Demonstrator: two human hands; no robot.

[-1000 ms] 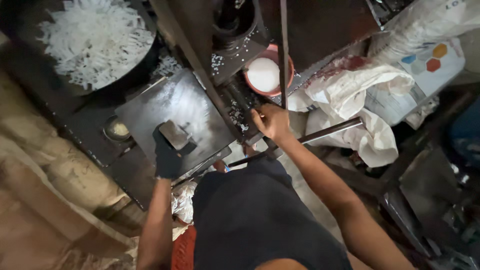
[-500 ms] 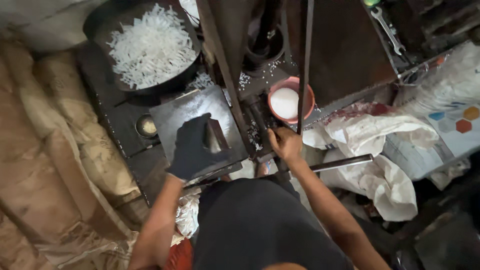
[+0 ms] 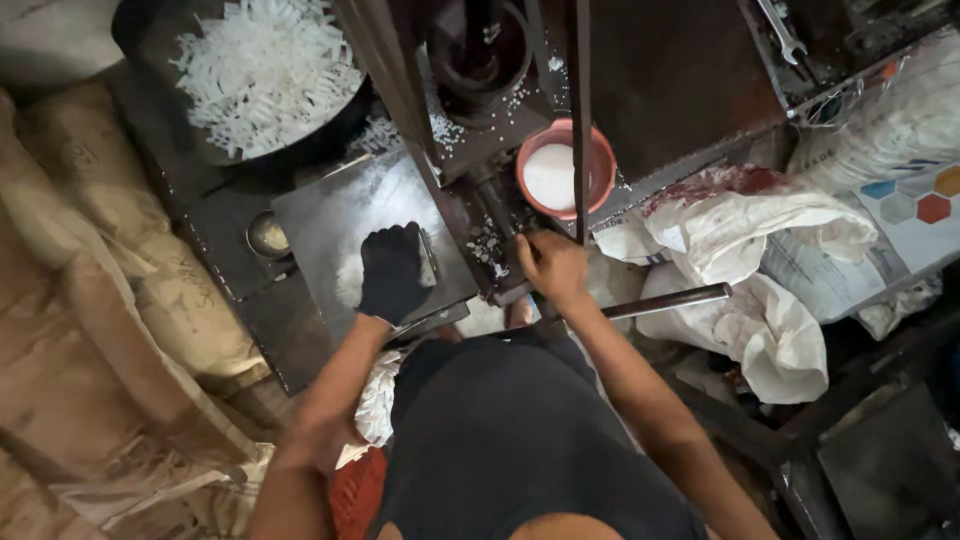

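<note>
Centrally, gloved left hand [image 3: 393, 272] fingers lie curled, pressed flat on a powdery dark metal plate [image 3: 340, 215]; bare right hand [image 3: 552, 266] grips a machine part beside a pink bowl [image 3: 562, 168] of white powder. Upper left, a pan [image 3: 262, 75] already holds many white pieces. Since half a second ago, the glove has closed from spread.

- 2 hands: gloved left [image 3: 392, 272], bare right [image 3: 553, 266]
- 1 pan [image 3: 160, 60] of white pieces
- 1 red bowl [image 3: 603, 170]
- 1 steel plate [image 3: 330, 215]
- 1 small tin [image 3: 268, 236]
- 1 wrench [image 3: 783, 30]
</note>
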